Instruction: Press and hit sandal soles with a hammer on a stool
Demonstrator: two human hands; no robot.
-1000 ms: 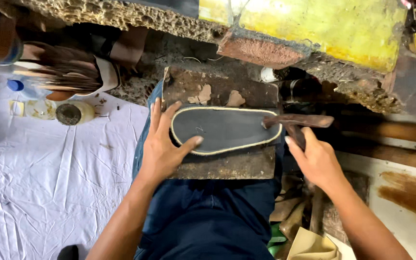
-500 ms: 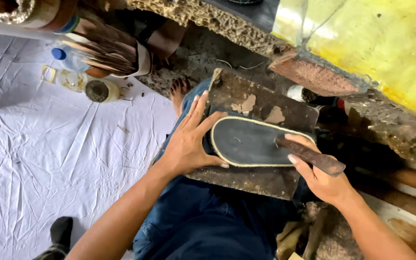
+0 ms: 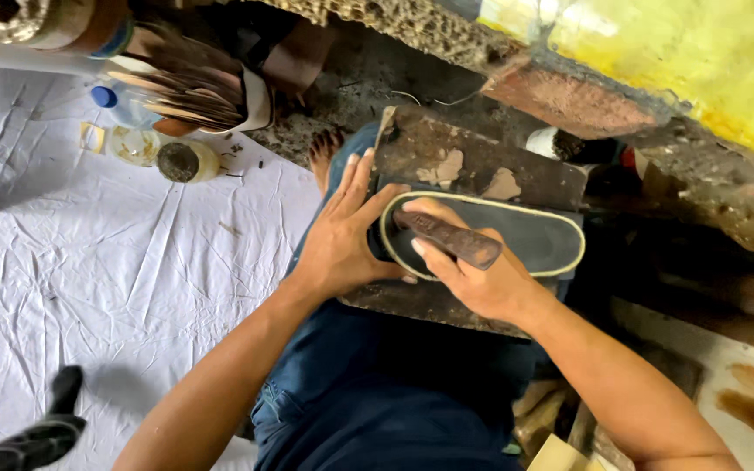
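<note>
Lying under both hands' fingers [image 3: 368,187]: shoe sole [image 3: 534,237]

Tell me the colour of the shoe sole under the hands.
Dark grey with a pale cream rim: the shoe sole, seen in the head view.

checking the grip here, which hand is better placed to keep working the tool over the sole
Right. The right hand already grips the dark tool lying on the sole, while the left hand lies flat at the sole's end, pinning it to the board.

Left hand [image 3: 339,235] flat, fingers spread, pressing down; right hand [image 3: 473,275] curled in closed grip.
</note>
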